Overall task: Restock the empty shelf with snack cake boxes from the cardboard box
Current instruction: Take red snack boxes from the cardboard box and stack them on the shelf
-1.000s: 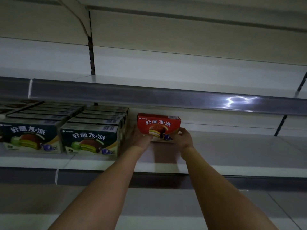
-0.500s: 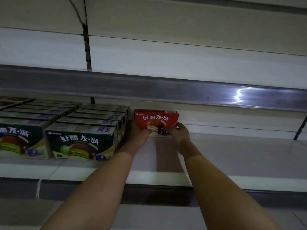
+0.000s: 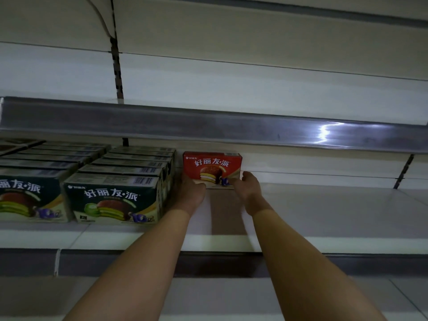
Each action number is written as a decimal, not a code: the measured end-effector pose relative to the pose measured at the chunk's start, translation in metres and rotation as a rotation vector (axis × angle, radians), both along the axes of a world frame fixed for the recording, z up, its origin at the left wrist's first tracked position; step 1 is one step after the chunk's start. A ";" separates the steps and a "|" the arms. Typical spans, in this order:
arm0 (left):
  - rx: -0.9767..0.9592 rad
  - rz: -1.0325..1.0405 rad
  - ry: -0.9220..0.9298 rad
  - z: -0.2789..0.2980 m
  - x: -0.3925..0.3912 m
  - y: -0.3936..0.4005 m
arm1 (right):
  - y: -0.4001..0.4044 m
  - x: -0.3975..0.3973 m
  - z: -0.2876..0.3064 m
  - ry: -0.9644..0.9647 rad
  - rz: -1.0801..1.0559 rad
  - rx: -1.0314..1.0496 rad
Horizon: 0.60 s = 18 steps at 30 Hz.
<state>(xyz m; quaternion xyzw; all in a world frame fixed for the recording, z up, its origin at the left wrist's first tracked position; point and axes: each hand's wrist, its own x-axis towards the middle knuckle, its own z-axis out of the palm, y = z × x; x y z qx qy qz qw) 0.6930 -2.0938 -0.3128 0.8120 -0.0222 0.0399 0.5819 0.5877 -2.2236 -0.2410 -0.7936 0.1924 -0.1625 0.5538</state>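
Observation:
A red snack cake box [image 3: 212,165] stands upright at the back of the white shelf [image 3: 324,205], against the rear wall. My left hand [image 3: 191,189] grips its lower left corner and my right hand [image 3: 246,186] grips its lower right corner. Both arms reach in from below. The cardboard box is out of view.
Two rows of dark green snack cake boxes [image 3: 113,198] fill the shelf just left of the red box, close to my left hand. A grey price rail [image 3: 231,126] of the upper shelf runs overhead. Bare shelf extends to the right.
The red box has been pushed deeper toward the back of the shelf with both hands on it. The view has tilted slightly upward.

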 end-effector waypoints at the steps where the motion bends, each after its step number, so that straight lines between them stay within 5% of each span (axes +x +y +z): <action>1: 0.019 0.004 -0.007 -0.011 0.012 -0.002 | 0.001 -0.004 0.001 0.006 0.003 -0.001; 5: 0.144 0.038 -0.003 -0.018 0.010 -0.002 | 0.002 -0.025 0.007 0.048 0.017 -0.014; 11: 0.335 -0.092 0.074 0.085 -0.126 0.003 | -0.004 -0.061 0.017 0.167 0.053 -0.076; 18: 0.268 -0.120 0.131 0.087 -0.154 0.006 | -0.009 -0.098 0.023 0.236 0.067 -0.084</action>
